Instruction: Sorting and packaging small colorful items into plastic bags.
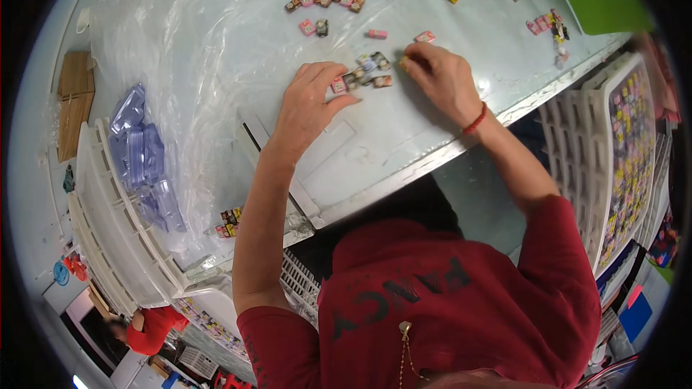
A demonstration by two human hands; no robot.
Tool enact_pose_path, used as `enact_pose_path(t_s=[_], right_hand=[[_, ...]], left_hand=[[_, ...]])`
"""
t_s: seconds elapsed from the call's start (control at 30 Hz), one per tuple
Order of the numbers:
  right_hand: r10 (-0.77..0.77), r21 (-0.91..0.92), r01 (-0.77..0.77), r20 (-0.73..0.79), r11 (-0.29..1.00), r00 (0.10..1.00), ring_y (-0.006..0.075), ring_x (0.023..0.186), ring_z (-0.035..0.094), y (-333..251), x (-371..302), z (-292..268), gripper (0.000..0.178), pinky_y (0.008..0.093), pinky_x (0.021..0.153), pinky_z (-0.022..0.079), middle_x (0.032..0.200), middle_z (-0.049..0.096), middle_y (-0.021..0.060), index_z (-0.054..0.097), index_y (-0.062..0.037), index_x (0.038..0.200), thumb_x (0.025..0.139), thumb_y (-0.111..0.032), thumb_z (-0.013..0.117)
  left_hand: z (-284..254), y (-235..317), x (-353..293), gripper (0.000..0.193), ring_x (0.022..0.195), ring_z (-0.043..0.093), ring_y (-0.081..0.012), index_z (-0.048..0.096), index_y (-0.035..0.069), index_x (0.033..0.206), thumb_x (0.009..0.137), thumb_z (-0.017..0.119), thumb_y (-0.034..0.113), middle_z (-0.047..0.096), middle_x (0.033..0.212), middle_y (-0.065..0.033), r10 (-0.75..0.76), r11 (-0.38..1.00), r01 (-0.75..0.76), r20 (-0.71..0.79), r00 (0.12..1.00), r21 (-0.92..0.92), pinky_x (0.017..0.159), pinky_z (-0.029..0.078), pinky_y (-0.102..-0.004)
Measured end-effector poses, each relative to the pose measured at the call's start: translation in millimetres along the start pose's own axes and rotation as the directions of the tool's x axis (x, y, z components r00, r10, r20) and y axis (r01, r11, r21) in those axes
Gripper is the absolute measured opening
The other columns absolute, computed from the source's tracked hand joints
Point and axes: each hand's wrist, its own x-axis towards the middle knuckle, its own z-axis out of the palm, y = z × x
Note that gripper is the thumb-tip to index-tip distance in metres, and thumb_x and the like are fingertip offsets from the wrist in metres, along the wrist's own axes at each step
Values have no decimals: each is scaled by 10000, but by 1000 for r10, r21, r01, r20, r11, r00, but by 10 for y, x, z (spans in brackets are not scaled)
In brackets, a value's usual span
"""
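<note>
Red shirt (pixel 461 295); left grip (pixel 308 99) spread around pink block (pixel 339 86); right grip (pixel 447 83) pinching yellow block (pixel 404 63).

The person wears a dark red T-shirt (pixel 476 317) with short, loose sleeves (pixel 564 245), its chest crossed by large dark lettering (pixel 455 274) (fainter dark marks show on the left sleeve (pixel 254 346), too). A thin gold-coloured chain (pixel 411 360) carries a small rounded pendant (pixel 405 327), and a narrow red bracelet (pixel 475 118) circles the right wrist (pixel 467 109).
</note>
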Motion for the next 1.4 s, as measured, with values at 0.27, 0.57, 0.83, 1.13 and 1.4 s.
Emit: enact_pose_path(t_s=[0.27,0.57,0.83,1.13,1.4], right_hand=[[-306,-173,304,14,937,952,284,953,613,-111,235,-52,321,344,777,518,1121,643,97,643,-62,1075,764,-96,714],[-374,-124,424,298,897,879,286,1055,569,-65,369,106,383,360,898,476,1136,643,74,629,-61,1109,736,-83,713],[-349,-107,400,320,910,881,301,1044,571,44,290,-109,448,374,894,472,1211,603,84,576,-58,1191,760,-71,699],[-299,-107,353,340,930,891,308,1034,573,56,294,-11,470,374,885,470,1218,599,89,576,-57,1194,745,-77,714],[-183,-202,233,242,951,953,313,1103,565,182,15,-416,542,369,909,493,1274,563,113,565,-71,1234,722,-62,742]], left_hand=[[152,21,15,425,928,595,-292,622,22,1045,650,780,33,641,1018,-109,41,998,-38,-84,996,40,782,506,-366],[317,17,25,397,940,593,-287,619,48,1087,722,767,98,646,1025,-109,-6,1000,8,-121,993,17,793,502,-374],[336,0,88,411,954,588,-275,621,58,1118,731,756,81,647,1031,-100,22,999,-18,-112,993,34,796,500,-366],[376,-4,151,473,1015,565,-269,599,79,1180,736,758,100,639,1091,-93,-52,999,53,-13,999,12,828,493,-363],[353,22,87,461,1001,572,-276,613,68,1154,723,769,115,640,1043,-112,26,1000,-23,-164,986,20,826,486,-372]])
